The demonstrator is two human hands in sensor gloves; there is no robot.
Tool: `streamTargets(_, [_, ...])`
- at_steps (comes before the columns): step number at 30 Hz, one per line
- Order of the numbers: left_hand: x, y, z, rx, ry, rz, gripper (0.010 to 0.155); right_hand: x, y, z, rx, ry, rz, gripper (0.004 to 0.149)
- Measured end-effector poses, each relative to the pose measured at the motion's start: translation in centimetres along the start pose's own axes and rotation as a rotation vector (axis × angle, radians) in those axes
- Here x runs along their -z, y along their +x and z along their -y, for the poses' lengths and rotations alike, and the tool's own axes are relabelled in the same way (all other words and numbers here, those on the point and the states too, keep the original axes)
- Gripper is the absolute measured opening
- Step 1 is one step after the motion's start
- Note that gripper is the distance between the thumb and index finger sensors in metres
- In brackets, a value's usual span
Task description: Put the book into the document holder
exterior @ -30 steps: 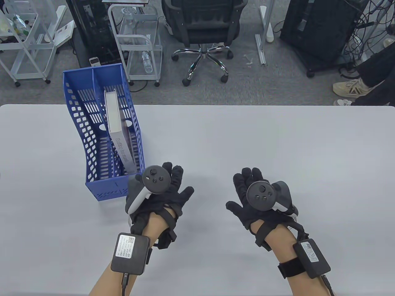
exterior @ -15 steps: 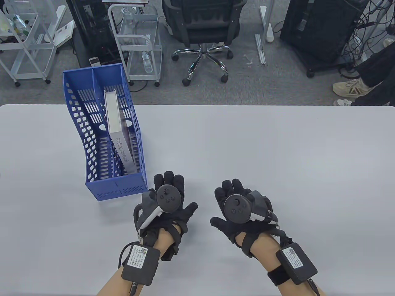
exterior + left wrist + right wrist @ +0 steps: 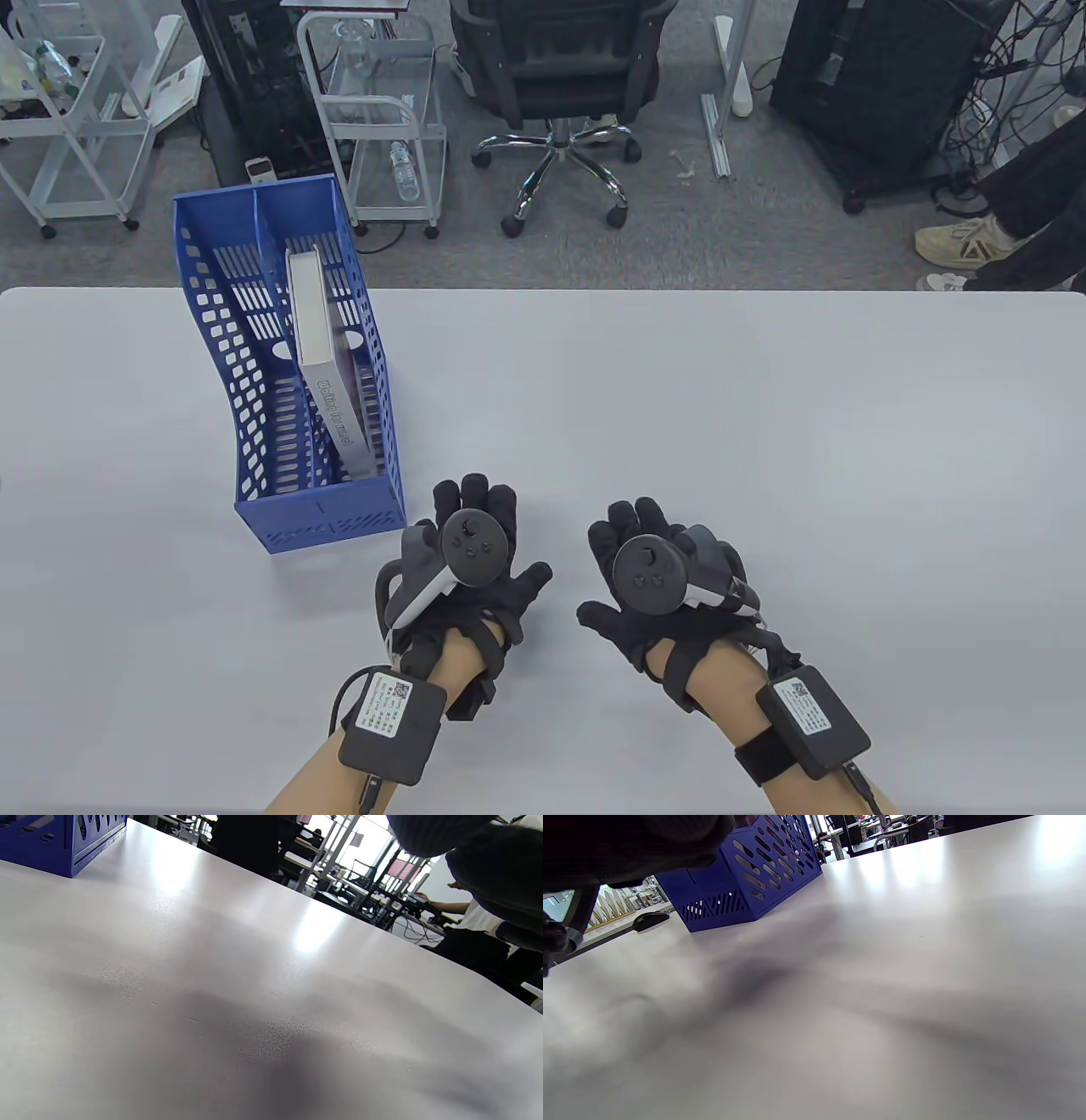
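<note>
A blue perforated document holder (image 3: 254, 373) stands at the table's left, with two compartments. A grey book (image 3: 327, 382) stands inside its right compartment, spine facing me. My left hand (image 3: 475, 543) lies flat, palm down, with fingers spread, just right of the holder's near end, holding nothing. My right hand (image 3: 636, 552) lies flat beside it, also empty. The holder's corner shows in the left wrist view (image 3: 63, 844) and its front and side in the right wrist view (image 3: 746, 878).
The white table (image 3: 764, 424) stretches to the right of the hands. Beyond its far edge stand an office chair (image 3: 556, 93), white carts (image 3: 382, 119) and a person's shoes (image 3: 967, 242).
Both hands drew back toward me and closer together over the second, away from the holder. In the last half second they barely moved. The book stayed in the holder.
</note>
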State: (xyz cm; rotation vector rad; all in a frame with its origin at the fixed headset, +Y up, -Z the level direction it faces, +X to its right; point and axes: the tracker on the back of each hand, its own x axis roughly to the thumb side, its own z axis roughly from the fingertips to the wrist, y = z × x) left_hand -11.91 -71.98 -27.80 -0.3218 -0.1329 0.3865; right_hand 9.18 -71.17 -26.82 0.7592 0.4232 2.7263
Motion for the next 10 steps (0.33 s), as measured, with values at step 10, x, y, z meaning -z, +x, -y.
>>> streamTargets(10, [-0.01,-0.12,0.02,-0.002,-0.006,-0.001,0.09,-0.04,-0.03,-0.03,0.008,0.005,-0.001,0.085])
